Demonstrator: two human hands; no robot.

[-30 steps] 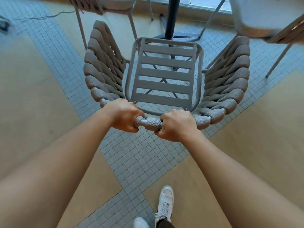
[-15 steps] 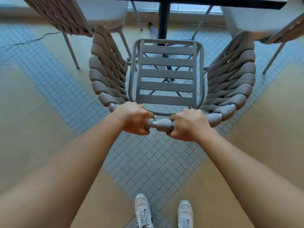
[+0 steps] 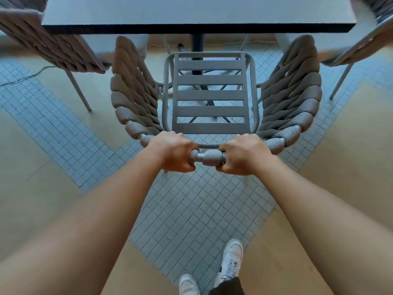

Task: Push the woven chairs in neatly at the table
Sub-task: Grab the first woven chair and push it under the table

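A woven chair (image 3: 210, 96) with a grey slatted seat and thick beige rope sides stands in front of me, facing the table (image 3: 125, 15). My left hand (image 3: 173, 153) and my right hand (image 3: 244, 155) both grip the top rail of its backrest, a short gap apart. The seat's front edge lies just short of the dark table edge, in line with the black table post (image 3: 197, 45).
Another woven chair (image 3: 51, 41) stands at the table's left side and a third (image 3: 361, 45) at its right, both partly cut off. A cable (image 3: 25, 76) lies on the tiled floor at left. My white shoes (image 3: 230, 262) are behind the chair.
The chair has moved forward toward the table with both hands still on its back rail. More of the tabletop has come into view, and I have stepped forward.
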